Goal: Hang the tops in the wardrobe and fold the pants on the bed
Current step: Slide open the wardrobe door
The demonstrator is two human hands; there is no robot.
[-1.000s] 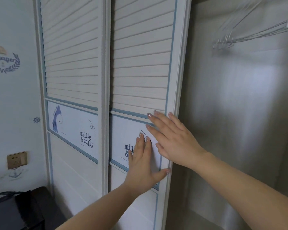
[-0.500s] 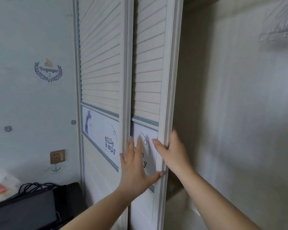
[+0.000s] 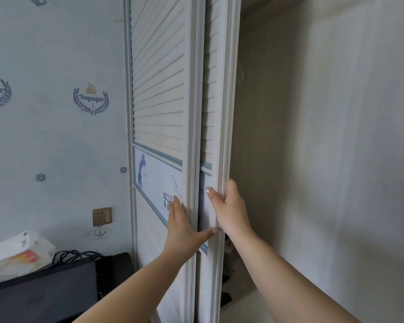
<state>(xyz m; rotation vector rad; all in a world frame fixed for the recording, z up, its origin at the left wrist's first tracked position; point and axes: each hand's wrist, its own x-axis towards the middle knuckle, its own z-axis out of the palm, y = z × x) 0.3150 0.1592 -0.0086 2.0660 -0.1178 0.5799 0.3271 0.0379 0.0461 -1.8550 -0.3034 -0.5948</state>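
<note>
Two white louvred sliding wardrobe doors stand in the middle of the view. The inner sliding door [image 3: 219, 113] is pushed almost fully behind the outer door [image 3: 159, 89]. My right hand [image 3: 229, 206] grips the inner door's right edge, fingers wrapped behind it and thumb on the front. My left hand [image 3: 182, 224] lies flat against the doors, fingers spread, thumb reaching to the inner door. The wardrobe's inside [image 3: 313, 159] is open on the right, with a bare pale back wall. No tops, pants or bed are in view.
A wallpapered wall [image 3: 56, 136] with a socket [image 3: 102, 216] is on the left. Below it sits a dark device [image 3: 44, 290] with black cables [image 3: 75, 255], and a white bag [image 3: 16, 252] at the far left. The wardrobe floor shelf [image 3: 250, 308] shows low right.
The inner door has slid left behind the outer door, opening the wardrobe wider. My right hand went from flat on the panel to gripping its edge. The hanger rail has left the view.
</note>
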